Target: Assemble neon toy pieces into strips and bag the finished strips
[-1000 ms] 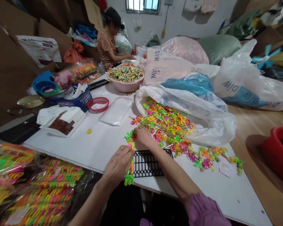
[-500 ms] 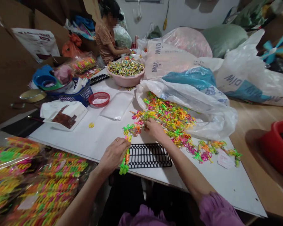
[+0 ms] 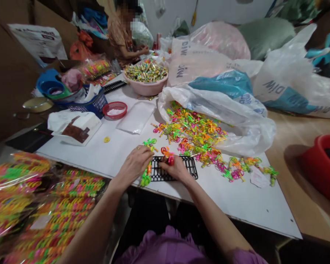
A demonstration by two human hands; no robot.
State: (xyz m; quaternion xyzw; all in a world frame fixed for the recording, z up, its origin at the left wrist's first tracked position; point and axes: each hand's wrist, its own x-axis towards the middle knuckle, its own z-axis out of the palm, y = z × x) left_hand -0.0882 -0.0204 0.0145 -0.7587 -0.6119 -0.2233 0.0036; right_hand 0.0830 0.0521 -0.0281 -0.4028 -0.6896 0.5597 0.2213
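A black slotted plastic rack lies near the front edge of the white tabletop. At its left end a green and orange small plastic toy sits across the rack, with the fingers of my left hand closed over it. Over the rack's middle, my right hand pinches an orange and pink plastic toy; its lower part is hidden by the fingers. Beyond the rack, a heap of bright plastic toys spills from the mouth of a white plastic bag.
A pink basin heaped with small wrapped pieces stands farther back, near a seated person. On the left are a red basket, clear bags and a blue basket. Packed toys lie lower left. A red tub stands right.
My right hand has come from the toy heap back to the rack, bringing an orange and pink plastic toy. My left hand stays at the rack's left end. The view has shifted slightly.
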